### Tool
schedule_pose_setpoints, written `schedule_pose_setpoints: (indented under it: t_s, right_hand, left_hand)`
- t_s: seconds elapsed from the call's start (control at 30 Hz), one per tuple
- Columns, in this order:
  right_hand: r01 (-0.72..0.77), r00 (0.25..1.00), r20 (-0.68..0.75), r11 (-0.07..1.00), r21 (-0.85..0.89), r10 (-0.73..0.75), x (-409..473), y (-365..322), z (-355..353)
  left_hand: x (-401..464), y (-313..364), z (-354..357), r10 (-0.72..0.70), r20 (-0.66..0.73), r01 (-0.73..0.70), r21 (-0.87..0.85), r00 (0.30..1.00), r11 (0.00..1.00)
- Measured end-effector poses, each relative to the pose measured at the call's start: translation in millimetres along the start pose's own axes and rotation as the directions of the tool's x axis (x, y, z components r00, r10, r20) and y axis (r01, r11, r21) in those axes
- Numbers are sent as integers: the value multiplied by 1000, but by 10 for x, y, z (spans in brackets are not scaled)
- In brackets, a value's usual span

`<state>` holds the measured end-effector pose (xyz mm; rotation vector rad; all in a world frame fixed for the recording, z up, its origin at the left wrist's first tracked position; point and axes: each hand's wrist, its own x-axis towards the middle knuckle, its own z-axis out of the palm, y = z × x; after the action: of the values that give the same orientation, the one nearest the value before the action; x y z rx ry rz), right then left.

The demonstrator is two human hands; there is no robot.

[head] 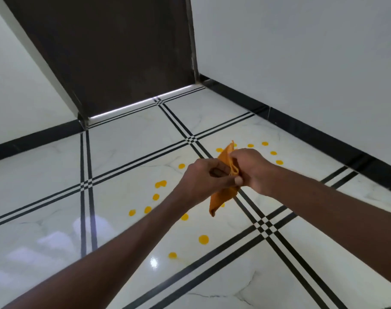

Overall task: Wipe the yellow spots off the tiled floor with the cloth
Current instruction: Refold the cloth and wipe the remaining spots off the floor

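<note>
Left hand [200,177] and right hand [249,169] both pinch the orange cloth [223,192], fingers clamped, held above the tiled floor [127,152]; advise folding a flat pad before pressing onto yellow spots [203,239], all unwiped.

1. Two forearms in view, both bare from the frame edge to the wrist; no sleeves visible.
2. Left hand [203,177]: no glove, ring or watch seen.
3. Right hand [252,168]: likewise bare, wrist without band or strap.
</note>
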<state>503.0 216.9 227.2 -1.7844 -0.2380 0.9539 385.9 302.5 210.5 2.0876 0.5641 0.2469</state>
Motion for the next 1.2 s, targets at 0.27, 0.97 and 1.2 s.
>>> schedule_pose_setpoints:
  t_s: [0.27,0.97,1.2]
  right_hand:
    - [-17,999,54,959,282,2,-231,-13,-71]
    - [408,870,287,912,34,-400,-657,-380,-487]
    - [-282,921,381,803,525,74,-298,109,-735]
  left_hand:
    - [-40,143,-307,-32,-7,31,-91,999,995]
    - [-247,338,-478,-20,433,197,-367,901,909]
    - [-201,425,-351,-161,149,212,-462,976,861]
